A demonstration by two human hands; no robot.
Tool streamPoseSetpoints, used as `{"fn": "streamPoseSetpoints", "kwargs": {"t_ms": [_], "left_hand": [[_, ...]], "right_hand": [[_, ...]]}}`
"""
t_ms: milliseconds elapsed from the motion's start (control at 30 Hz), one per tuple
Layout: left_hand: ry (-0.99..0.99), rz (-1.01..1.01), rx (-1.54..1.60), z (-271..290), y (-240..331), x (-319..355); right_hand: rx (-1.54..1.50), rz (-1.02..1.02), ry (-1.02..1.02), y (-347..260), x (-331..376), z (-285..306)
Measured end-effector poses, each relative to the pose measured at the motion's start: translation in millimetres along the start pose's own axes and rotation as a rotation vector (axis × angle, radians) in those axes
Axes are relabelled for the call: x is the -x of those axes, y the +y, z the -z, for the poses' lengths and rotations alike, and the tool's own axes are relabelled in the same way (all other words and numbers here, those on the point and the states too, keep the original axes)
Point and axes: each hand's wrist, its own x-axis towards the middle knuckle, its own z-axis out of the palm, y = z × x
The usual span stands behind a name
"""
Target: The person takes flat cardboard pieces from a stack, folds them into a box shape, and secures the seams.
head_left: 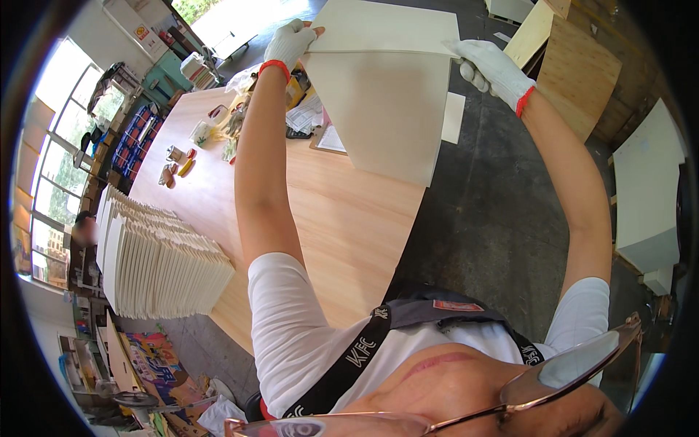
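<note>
Both my hands wear white knit gloves with red cuffs, and both arms reach far forward. My left hand [290, 44] is closed on the left edge of a flat white board [386, 28], its bare thumb tip resting by the edge. At the right near corner of the same board, my right hand [489, 67] grips with fingers curled under the side. Directly below the board's near edge is a large pale white block or stack of boards [382, 109] at the table's far right end. Whether the held board touches it, I cannot tell.
A long wood-grain table [349, 233] runs away from me. Many thin white boards [171, 266] stand packed in a row at its left. Small tools [182, 164], papers [306, 115] and a clipboard [330, 140] lie farther along. Plywood sheets [579, 69] and white panels [648, 175] stand rightward.
</note>
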Motion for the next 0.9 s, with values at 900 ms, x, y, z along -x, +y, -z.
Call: {"fn": "streamPoseSetpoints", "kwargs": {"t_ms": [900], "left_hand": [[0.212, 0.878, 0.812, -302, -306, 216]], "right_hand": [[-1.205, -0.377, 0.175, 420, -154, -153]]}}
